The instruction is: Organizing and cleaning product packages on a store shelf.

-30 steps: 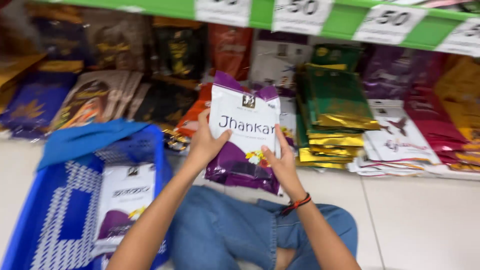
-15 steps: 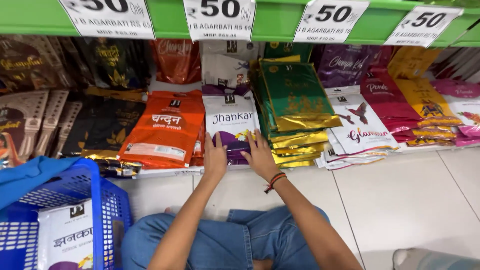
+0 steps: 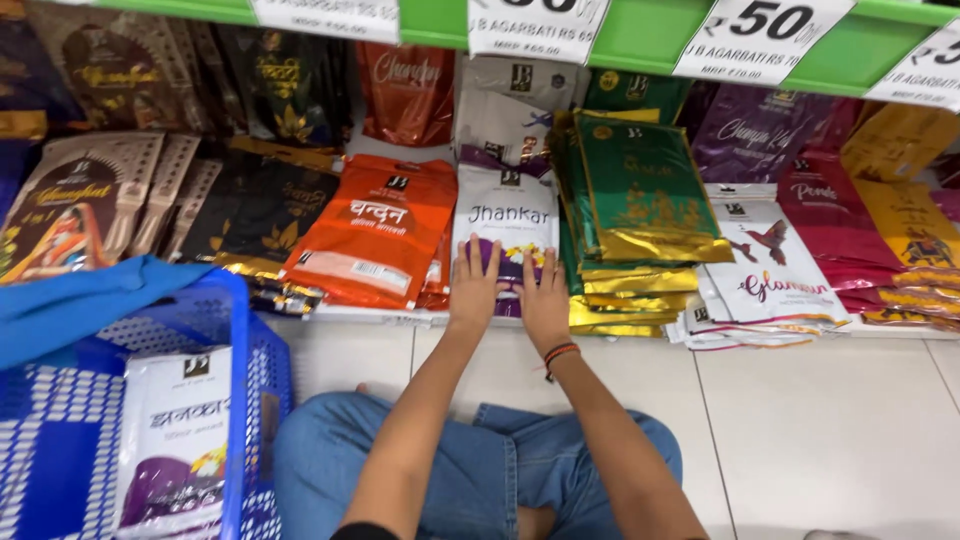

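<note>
Orange packets (image 3: 375, 232) stacked left of centre, green and gold packets (image 3: 640, 200) piled to the right, white packets with a red bird (image 3: 765, 265) beside them, blue basket (image 3: 240, 330) on pale floor tiles (image 3: 830, 430), green shelf edge (image 3: 630, 30) with price tags (image 3: 760, 35) above.

A low shelf (image 3: 330, 312) carries slanting stacks of flat packets. From left: brown and cream packets (image 3: 70, 205), black ones (image 3: 265, 215), an orange stack (image 3: 375, 235), a white and purple stack (image 3: 510, 215), a green and gold stack (image 3: 640, 200), white packets with a bird (image 3: 765, 265), then red and yellow ones (image 3: 880, 230). Nearer, the pale tiled floor (image 3: 820, 430) holds a blue basket (image 3: 255, 400) at the left.
</note>
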